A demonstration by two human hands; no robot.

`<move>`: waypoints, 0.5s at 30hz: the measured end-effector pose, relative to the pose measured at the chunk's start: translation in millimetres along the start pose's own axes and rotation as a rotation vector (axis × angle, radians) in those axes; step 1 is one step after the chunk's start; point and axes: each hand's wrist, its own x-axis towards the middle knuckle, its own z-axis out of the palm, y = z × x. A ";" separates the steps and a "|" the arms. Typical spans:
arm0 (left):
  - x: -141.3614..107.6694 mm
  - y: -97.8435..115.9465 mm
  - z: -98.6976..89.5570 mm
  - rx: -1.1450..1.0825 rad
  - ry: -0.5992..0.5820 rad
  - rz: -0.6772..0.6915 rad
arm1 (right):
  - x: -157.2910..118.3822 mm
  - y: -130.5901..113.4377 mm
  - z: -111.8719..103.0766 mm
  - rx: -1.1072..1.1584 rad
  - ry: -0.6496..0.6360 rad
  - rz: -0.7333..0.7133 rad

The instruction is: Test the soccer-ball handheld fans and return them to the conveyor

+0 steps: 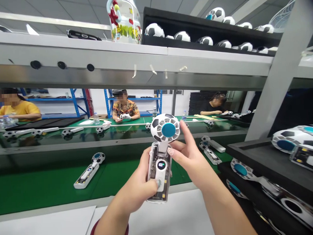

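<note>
A handheld fan (160,168) stands upright in front of me, with a clear body, a lit display reading 100 and a football-patterned head with a blue centre. My left hand (142,186) is wrapped round its body, thumb resting on the front near the button. At the neck, my right hand (190,154) has its thumb and bent fingers against the fan, while its index finger stretches up beside the head. The left fingers behind the body are hidden.
A green conveyor belt (53,176) carries another fan (90,170) at left and two at right. Stacked black trays (239,147) with fans stand close on the right. Overhead runs a shelf (92,54) with a jug (126,22) and a fan tray. Several people sit across the line.
</note>
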 end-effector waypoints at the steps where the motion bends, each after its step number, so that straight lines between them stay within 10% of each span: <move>1: -0.6 1.6 0.5 0.030 -0.010 -0.027 | 2.2 1.8 -1.6 0.073 -0.055 0.060; 9: -1.2 15.6 12.8 0.360 -0.124 -0.172 | 5.8 18.6 -10.4 0.419 -0.449 0.075; 15: -0.9 12.0 13.1 0.349 -0.154 -0.148 | 3.6 11.6 -11.7 0.403 -0.426 0.054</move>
